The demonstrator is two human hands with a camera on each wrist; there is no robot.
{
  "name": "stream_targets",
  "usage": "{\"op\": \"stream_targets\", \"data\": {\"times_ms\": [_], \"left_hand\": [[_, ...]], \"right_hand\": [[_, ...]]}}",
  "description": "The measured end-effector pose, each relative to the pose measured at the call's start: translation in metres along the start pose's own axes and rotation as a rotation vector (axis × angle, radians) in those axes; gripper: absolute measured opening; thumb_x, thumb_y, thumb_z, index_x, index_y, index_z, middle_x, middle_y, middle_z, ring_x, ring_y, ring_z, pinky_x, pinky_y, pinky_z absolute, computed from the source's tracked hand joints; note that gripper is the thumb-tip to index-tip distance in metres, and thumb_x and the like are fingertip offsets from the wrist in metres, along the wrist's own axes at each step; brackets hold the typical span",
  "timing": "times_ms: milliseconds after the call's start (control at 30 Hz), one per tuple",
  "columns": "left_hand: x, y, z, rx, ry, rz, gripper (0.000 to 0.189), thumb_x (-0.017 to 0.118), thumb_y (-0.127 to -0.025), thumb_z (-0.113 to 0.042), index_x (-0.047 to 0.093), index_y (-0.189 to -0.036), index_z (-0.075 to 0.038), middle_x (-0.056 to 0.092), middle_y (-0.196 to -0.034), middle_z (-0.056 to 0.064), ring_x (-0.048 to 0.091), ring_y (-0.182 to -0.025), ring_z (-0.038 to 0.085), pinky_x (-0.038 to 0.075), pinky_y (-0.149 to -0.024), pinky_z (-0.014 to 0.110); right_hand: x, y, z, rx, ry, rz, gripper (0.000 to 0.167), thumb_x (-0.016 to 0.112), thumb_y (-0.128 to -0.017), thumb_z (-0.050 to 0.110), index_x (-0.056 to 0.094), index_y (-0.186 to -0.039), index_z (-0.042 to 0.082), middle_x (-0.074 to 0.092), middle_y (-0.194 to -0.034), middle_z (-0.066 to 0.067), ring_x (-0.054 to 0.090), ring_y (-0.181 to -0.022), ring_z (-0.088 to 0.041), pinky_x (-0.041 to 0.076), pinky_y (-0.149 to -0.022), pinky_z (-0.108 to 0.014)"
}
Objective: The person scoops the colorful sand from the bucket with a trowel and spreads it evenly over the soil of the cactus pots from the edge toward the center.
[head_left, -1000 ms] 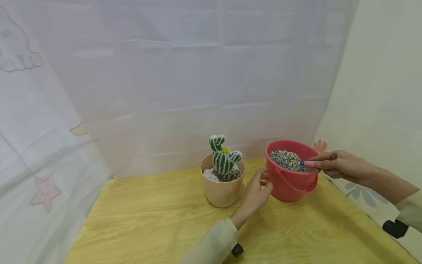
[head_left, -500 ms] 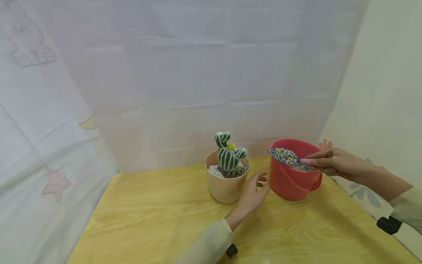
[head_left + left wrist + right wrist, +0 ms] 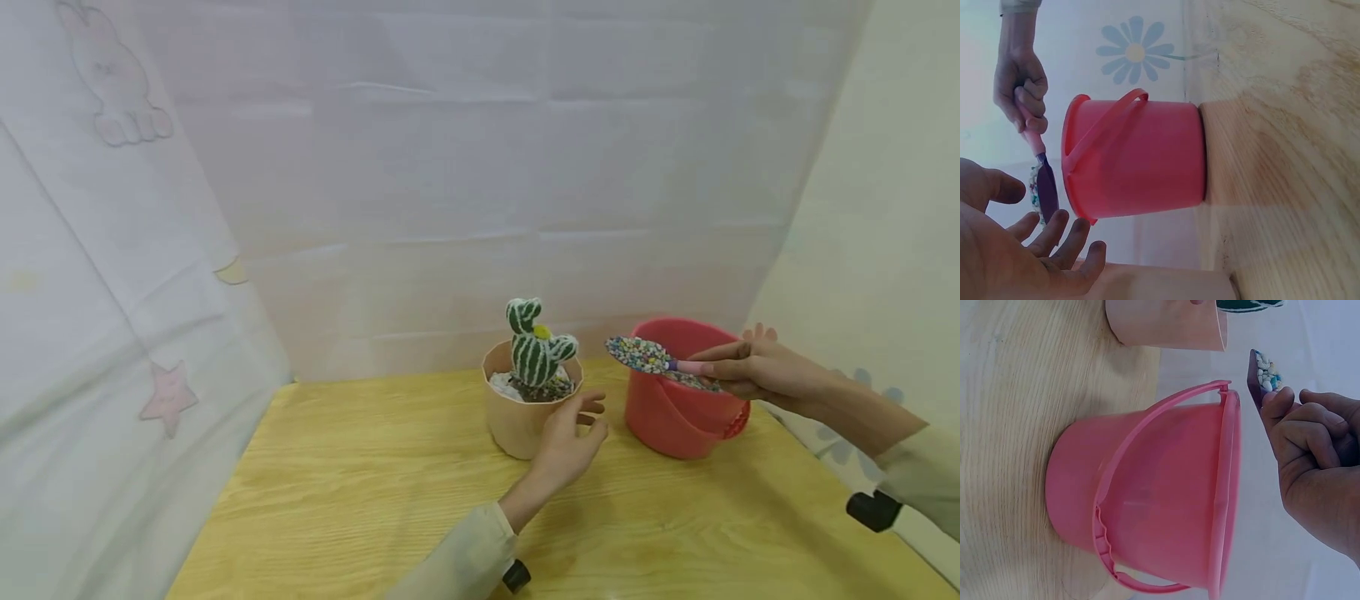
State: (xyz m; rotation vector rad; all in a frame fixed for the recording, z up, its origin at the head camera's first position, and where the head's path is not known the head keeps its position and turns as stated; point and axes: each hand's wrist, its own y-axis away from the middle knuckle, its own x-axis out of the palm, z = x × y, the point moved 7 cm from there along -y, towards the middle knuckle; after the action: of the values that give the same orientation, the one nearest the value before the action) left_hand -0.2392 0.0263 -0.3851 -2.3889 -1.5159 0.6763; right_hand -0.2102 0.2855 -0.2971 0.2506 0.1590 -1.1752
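My right hand (image 3: pixel 765 371) grips the pink handle of a small purple trowel (image 3: pixel 1255 378). The trowel's blade is heaped with multicoloured pebbles (image 3: pixel 641 354) and sits above the left rim of a red bucket (image 3: pixel 675 421). More pebbles show inside the bucket. My left hand (image 3: pixel 566 442) holds nothing; its fingers are spread and loosely bent, beside the right side of a peach flowerpot (image 3: pixel 517 429). In the pot stands a green and white knitted cactus (image 3: pixel 534 358) with a yellow flower. White stuff fills the pot's left part, and pebbles lie at its right.
Pot and bucket stand on a wood-grain table (image 3: pixel 337 483), near its back edge. Pale printed cloth (image 3: pixel 442 183) hangs behind and at both sides. The bucket's handle (image 3: pixel 1110 469) hangs down along its front.
My right hand has raised the loaded trowel out of the bucket and moved it left over the rim. My left hand has drawn back from the bucket towards the flowerpot.
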Motion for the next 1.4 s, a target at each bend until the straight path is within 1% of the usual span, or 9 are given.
{"op": "stream_targets", "data": {"times_ms": [300,533,633,767,867,1000,1100,1167,1400], "left_hand": [[-0.025,0.0,-0.011,0.038,0.009,-0.029,0.038,0.061,-0.099,-0.014,0.06,-0.137,-0.013,0.067,-0.12,0.003,0.065,-0.103,0.016,0.049,-0.082,0.032],[-0.039,0.0,-0.014,0.027,0.001,-0.013,0.036,0.057,-0.101,-0.016,0.061,-0.137,-0.016,0.067,-0.123,0.004,0.064,-0.107,0.016,0.048,-0.085,0.035],[-0.046,0.002,-0.016,0.023,-0.001,0.002,0.034,0.056,-0.103,-0.019,0.061,-0.137,-0.014,0.066,-0.123,0.003,0.063,-0.109,0.016,0.049,-0.087,0.036],[-0.055,0.006,-0.017,0.026,0.003,0.017,0.033,0.055,-0.105,-0.021,0.061,-0.135,-0.012,0.066,-0.125,0.007,0.061,-0.111,0.017,0.048,-0.09,0.037],[-0.061,0.006,-0.017,0.035,-0.005,0.012,0.031,0.055,-0.105,-0.019,0.062,-0.134,-0.012,0.065,-0.125,0.01,0.061,-0.11,0.017,0.049,-0.09,0.036],[-0.07,0.006,-0.016,0.028,-0.029,-0.028,0.028,0.056,-0.104,-0.015,0.065,-0.13,-0.012,0.067,-0.119,0.009,0.065,-0.1,0.017,0.053,-0.085,0.034],[-0.078,0.006,-0.015,0.006,-0.053,-0.08,0.028,0.056,-0.103,-0.013,0.067,-0.128,-0.008,0.068,-0.115,0.008,0.067,-0.092,0.015,0.055,-0.079,0.032],[-0.084,0.007,-0.014,-0.007,-0.068,-0.118,0.028,0.057,-0.103,-0.013,0.067,-0.128,-0.006,0.068,-0.115,0.008,0.067,-0.089,0.014,0.055,-0.076,0.032],[-0.103,0.005,-0.011,-0.045,-0.109,-0.256,0.032,0.059,-0.1,-0.015,0.065,-0.13,-0.007,0.065,-0.123,0.01,0.065,-0.085,0.016,0.055,-0.069,0.035]], "right_hand": [[0.002,-0.016,0.001,0.045,0.055,-0.02,0.045,0.05,-0.109,0.02,0.05,-0.146,-0.006,0.027,-0.06,-0.003,0.019,-0.052,-0.017,0.025,-0.053,-0.038],[0.003,-0.026,0.004,0.05,0.057,-0.031,0.046,0.053,-0.108,0.019,0.049,-0.145,-0.009,0.03,-0.062,0.001,0.019,-0.054,-0.015,0.02,-0.051,-0.035],[0.004,-0.032,0.003,0.058,0.06,-0.028,0.047,0.054,-0.107,0.02,0.049,-0.145,-0.007,0.048,-0.066,0.004,0.023,-0.053,-0.013,0.023,-0.05,-0.031],[0.006,-0.04,0.001,0.08,0.062,-0.045,0.047,0.057,-0.106,0.021,0.052,-0.145,-0.005,0.055,-0.071,0.004,0.028,-0.053,-0.01,0.027,-0.052,-0.028],[0.011,-0.045,0.001,0.079,0.059,-0.055,0.047,0.057,-0.106,0.02,0.052,-0.145,-0.006,0.046,-0.067,0.004,0.025,-0.054,-0.011,0.028,-0.055,-0.029],[0.018,-0.051,0.002,0.066,0.052,-0.059,0.048,0.054,-0.107,0.017,0.047,-0.146,-0.01,0.071,-0.097,0.001,0.033,-0.058,-0.007,0.038,-0.059,-0.025],[0.022,-0.056,0.001,0.067,0.052,-0.057,0.047,0.052,-0.108,0.017,0.047,-0.147,-0.009,0.067,-0.131,-0.006,0.036,-0.061,-0.006,0.042,-0.062,-0.023],[0.025,-0.059,0.0,0.071,0.06,-0.054,0.046,0.052,-0.108,0.017,0.048,-0.147,-0.007,0.063,-0.136,-0.006,0.044,-0.068,-0.005,0.043,-0.064,-0.023],[0.032,-0.069,0.002,0.068,0.078,-0.062,0.044,0.061,-0.104,0.018,0.057,-0.141,-0.006,0.062,-0.1,-0.013,0.024,-0.056,-0.011,0.024,-0.056,-0.034]]}}
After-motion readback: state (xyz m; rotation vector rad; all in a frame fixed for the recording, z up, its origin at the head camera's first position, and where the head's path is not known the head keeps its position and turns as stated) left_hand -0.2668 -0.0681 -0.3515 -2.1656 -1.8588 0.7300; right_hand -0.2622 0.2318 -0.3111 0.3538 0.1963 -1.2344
